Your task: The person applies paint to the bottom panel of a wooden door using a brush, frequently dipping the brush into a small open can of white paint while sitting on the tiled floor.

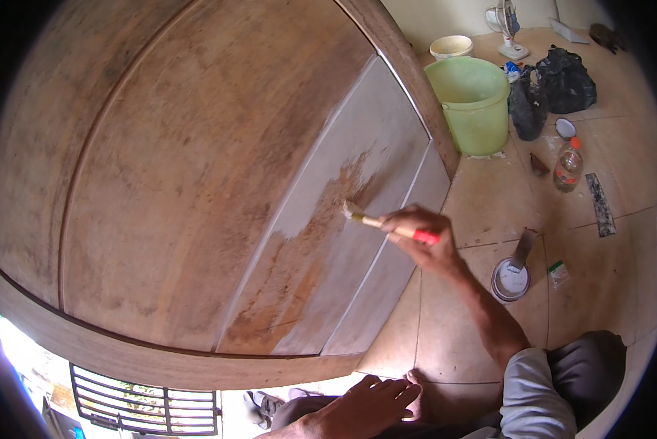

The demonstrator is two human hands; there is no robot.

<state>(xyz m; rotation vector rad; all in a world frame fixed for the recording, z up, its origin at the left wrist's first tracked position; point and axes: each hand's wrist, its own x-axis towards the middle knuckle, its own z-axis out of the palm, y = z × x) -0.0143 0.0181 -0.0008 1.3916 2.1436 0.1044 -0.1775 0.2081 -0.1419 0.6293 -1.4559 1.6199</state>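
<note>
- Left hand point(368, 410) is seen at the lower edge, laid flat with fingers spread, apparently on the knee; nothing is held in it.
- A bare foot is glimpsed just beside it on the tiled floor point(482, 212).
- Right hand point(423, 238) is closed around a paintbrush point(383, 223); the pinch is taken near the red end of the pale wooden handle, with the bristles pressed to the wooden door point(197, 168).
- The brush tip sits at the ragged edge of a whitish-grey coat on a lower door panel; bare brown wood is left below and to the left of it.
- Handling, judged: the brush is light and stiff in the handle, soft at the bristles; wet bristles could smear or drip, so the dry handle is best gripped toward its rear end.
- An open paint can point(510, 280) with a scraper point(522, 250) resting across it stands on the floor near the right forearm.
- Farther off, a plastic bottle point(568, 164), a green bucket point(474, 102), black bags point(555, 84) and a smaller pale bucket point(451, 47) are set out.
</note>
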